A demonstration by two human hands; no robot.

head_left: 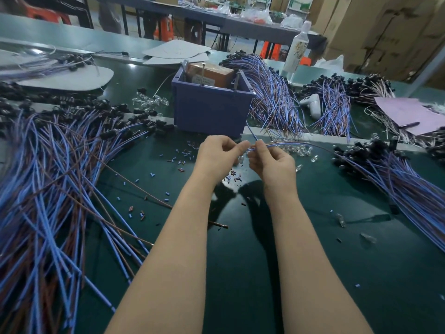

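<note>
Forearms [168, 261] cropped, left hand [216, 153], right hand [272, 162] pinching wire [289, 143], tip hidden

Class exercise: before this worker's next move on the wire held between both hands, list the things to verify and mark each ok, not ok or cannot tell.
1. Right hand pinches the blue-and-brown wire: ok.
2. Left hand pinches the wire's near end: ok.
3. Condition of that end: cannot tell, fingertips hide it.
4. Far end free of the right-side wire bundle: cannot tell.
5. Clear LEDs close to the hands: ok.
6. Green table free of insulation scraps: not ok.
</note>
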